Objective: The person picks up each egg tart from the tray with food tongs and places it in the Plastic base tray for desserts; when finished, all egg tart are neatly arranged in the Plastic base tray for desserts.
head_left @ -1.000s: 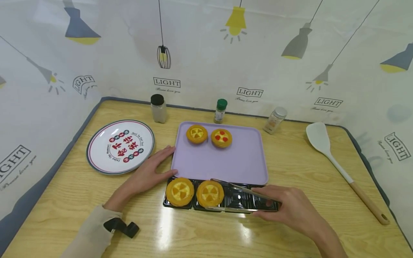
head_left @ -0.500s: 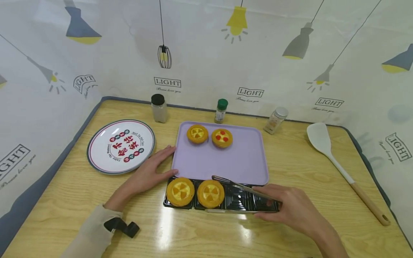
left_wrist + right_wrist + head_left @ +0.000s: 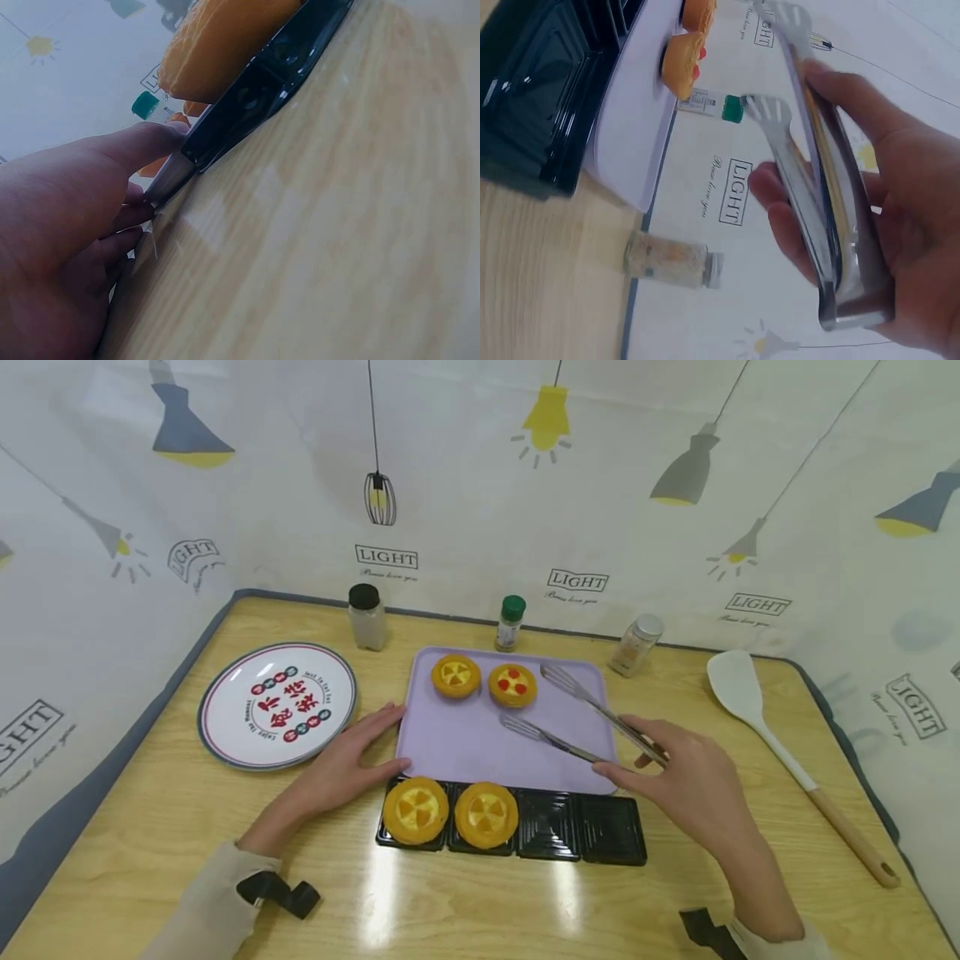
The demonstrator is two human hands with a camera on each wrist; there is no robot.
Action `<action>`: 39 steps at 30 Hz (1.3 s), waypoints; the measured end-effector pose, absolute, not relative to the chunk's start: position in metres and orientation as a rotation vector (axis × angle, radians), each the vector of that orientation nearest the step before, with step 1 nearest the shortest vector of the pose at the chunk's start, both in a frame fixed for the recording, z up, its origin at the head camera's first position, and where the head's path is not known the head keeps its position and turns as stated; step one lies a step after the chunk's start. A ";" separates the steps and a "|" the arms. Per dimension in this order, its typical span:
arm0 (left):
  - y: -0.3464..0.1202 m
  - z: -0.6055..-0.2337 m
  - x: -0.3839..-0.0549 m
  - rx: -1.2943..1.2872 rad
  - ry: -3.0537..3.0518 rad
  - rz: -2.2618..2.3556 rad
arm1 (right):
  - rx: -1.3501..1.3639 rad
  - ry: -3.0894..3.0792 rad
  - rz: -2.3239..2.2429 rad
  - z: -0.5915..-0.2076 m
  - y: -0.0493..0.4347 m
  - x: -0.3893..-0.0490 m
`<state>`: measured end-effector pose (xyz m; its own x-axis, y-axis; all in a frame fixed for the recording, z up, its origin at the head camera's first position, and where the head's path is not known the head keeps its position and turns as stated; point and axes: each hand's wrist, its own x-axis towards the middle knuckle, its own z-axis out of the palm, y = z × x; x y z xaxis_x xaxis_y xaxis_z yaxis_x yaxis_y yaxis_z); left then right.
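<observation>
My right hand (image 3: 686, 772) grips metal tongs (image 3: 573, 748) whose arms stand spread over the right part of the lilac tray (image 3: 450, 735), with nothing between the tips. Near the upper tips is an egg tart with red pieces (image 3: 513, 687); a tart with orange wedges (image 3: 456, 677) sits left of it, both on the tray. My left hand (image 3: 341, 772) lies with extended fingers and thumb at the tray's left edge. In front of the tray, a black four-section plastic holder (image 3: 548, 824) bears two wedge-topped tarts, a left one (image 3: 416, 811) and a right one (image 3: 486, 815), in its left compartments.
A white plate with red lettering (image 3: 277, 706) lies beyond my left hand. Along the back stand a black-capped jar (image 3: 367, 622), a green-capped bottle (image 3: 508, 627) and a silver-capped jar (image 3: 634, 646). A spatula with a wooden handle (image 3: 855, 835) lies at the right.
My right hand has lifted the tongs away from the right tart in the black holder and moved them up over the tray, their arms spread. The left hand stays put.
</observation>
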<state>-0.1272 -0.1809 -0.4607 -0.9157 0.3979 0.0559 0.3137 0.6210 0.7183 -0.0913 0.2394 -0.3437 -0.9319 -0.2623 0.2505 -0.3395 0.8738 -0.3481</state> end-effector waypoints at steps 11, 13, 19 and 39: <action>-0.179 -0.467 -0.121 0.593 2.714 1.206 | 0.146 -3.026 0.502 -0.368 0.211 -0.124; -0.179 -0.467 -0.120 0.598 2.721 1.203 | 0.127 -3.034 0.500 -0.371 0.209 -0.126; -0.179 -0.467 -0.119 0.601 2.733 1.195 | 0.107 -3.053 0.495 -0.378 0.205 -0.130; -0.180 -0.462 -0.126 0.618 2.745 1.192 | 0.135 -3.058 0.539 -0.383 0.201 -0.137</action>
